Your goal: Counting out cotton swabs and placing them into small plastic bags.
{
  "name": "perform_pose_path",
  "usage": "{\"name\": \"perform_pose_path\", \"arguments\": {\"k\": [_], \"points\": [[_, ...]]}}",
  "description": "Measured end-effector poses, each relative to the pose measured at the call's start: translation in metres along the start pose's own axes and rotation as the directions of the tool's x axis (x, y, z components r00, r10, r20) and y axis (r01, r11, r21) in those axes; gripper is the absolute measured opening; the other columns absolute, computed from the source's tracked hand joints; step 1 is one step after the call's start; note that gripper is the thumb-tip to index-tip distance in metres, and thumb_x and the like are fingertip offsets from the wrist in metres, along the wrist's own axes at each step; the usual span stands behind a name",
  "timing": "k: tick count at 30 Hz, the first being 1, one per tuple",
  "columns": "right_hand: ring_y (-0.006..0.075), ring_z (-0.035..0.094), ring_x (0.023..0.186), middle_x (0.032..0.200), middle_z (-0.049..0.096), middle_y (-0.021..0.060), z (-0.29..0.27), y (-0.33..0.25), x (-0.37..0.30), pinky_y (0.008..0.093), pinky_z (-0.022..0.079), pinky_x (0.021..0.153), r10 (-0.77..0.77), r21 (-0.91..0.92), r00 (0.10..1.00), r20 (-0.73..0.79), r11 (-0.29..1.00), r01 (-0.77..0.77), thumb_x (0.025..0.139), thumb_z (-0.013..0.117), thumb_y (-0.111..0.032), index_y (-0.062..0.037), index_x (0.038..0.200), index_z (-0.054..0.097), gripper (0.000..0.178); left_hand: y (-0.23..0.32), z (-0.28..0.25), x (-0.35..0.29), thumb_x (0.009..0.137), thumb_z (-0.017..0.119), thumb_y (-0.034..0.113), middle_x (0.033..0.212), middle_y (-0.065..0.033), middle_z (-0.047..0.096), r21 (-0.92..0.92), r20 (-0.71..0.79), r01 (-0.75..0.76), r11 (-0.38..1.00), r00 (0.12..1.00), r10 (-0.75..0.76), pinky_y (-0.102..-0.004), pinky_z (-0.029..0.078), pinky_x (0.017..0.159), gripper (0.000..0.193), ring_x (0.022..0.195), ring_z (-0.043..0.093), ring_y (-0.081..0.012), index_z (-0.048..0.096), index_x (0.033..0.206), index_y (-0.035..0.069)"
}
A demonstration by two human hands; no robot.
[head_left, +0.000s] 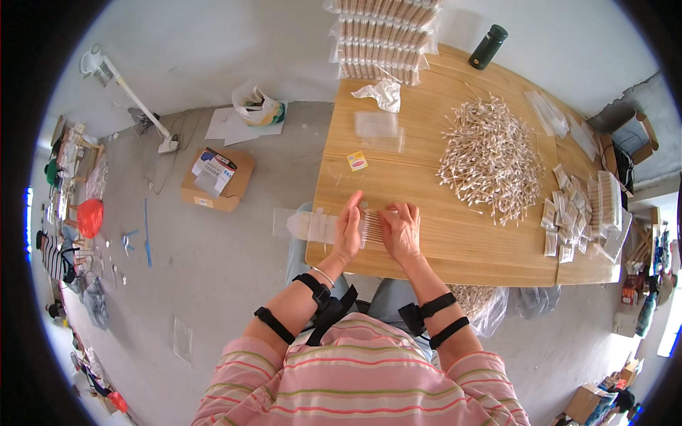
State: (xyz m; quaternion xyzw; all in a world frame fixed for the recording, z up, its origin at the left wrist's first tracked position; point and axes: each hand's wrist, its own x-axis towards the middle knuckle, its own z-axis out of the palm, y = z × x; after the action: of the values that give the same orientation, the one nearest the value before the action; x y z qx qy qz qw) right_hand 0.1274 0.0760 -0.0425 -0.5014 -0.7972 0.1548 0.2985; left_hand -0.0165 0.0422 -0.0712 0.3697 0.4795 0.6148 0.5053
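Near the front left edge of the wooden table (419, 160), a flat row of cotton swabs (371, 228) lies between my two hands. My left hand (347, 228) stands on edge at the row's left end, fingers stretched out and held together. On the other side, my right hand (402, 231) has its fingers bent over the right end of the swabs, with the thumb against them. Clear plastic bags (312, 227) lie flat left of my left hand and stick out past the table edge. A large loose heap of cotton swabs (490, 160) sits to the right.
Packed swab bundles (383, 50) are stacked at the back. A yellow card (356, 161), clear bags (376, 125) and a crumpled white wrapper (387, 94) lie in front of them. A dark green bottle (489, 47) stands far back. Small packs (567, 213) pile up at right.
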Motion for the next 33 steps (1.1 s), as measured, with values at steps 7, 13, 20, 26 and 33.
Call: {"name": "perform_pose_path", "arguments": {"k": [7,13,20,26,33], "points": [[0.0328,0.05,0.104,0.109,0.057,0.009,-0.002,0.001,-0.001,0.0444,0.042,0.087,-0.004,-0.018,0.998,0.062,1.0,0.005,0.079,0.064,-0.008,-0.0122,0.103,0.069,0.025,0.01,0.009,-0.002,0.101,0.039,0.045,0.142,-0.0135,0.044,0.047,-0.07,-0.019,0.999,0.997,0.023,-0.0311,0.027,0.109,0.063,0.131,0.039,-0.0196,0.039,0.14,-0.004],[0.0396,0.046,0.123,0.127,0.053,0.0212,0.003,0.004,-0.005,0.0442,0.036,0.105,0.256,0.51,0.958,-0.13,0.846,-0.157,0.092,0.05,-0.008,0.0006,0.124,0.054,0.033,0.011,0.012,0.001,0.101,0.036,0.046,0.143,-0.0154,0.043,0.086,-0.067,-0.03,0.996,0.997,0.036,-0.0315,0.027,0.11,0.065,0.133,0.037,-0.0218,0.036,0.141,-0.004],[0.0359,0.033,0.138,0.138,0.047,0.0227,0.021,-0.017,-0.012,0.0407,0.026,0.112,0.286,0.69,0.956,-0.062,0.705,-0.166,0.103,0.037,-0.028,0.004,0.131,0.047,0.044,0.009,0.01,-0.005,0.101,0.037,0.048,0.142,-0.0161,0.043,0.153,-0.019,-0.041,0.987,0.999,0.045,-0.0319,0.029,0.109,0.067,0.132,0.039,-0.0222,0.035,0.142,-0.005],[0.0346,0.035,0.136,0.137,0.048,0.0219,0.02,-0.01,-0.011,0.0407,0.027,0.111,0.345,0.72,0.926,-0.152,0.68,-0.135,0.103,0.036,-0.031,0.0049,0.13,0.046,0.046,0.009,0.005,-0.006,0.101,0.036,0.048,0.142,-0.0151,0.044,0.044,-0.034,-0.073,0.996,0.997,0.075,-0.032,0.03,0.108,0.066,0.131,0.04,-0.0216,0.035,0.142,-0.004],[0.0366,0.046,0.123,0.123,0.057,0.0191,0.012,-0.013,-0.008,0.0441,0.034,0.106,0.167,0.455,0.974,-0.154,0.887,-0.08,0.1,0.042,-0.02,0.0013,0.122,0.052,0.032,0.005,0.003,-0.007,0.101,0.036,0.049,0.141,-0.015,0.045,0.074,-0.047,-0.079,0.994,0.996,0.082,-0.0319,0.029,0.108,0.067,0.13,0.04,-0.0223,0.036,0.142,-0.004]]}}
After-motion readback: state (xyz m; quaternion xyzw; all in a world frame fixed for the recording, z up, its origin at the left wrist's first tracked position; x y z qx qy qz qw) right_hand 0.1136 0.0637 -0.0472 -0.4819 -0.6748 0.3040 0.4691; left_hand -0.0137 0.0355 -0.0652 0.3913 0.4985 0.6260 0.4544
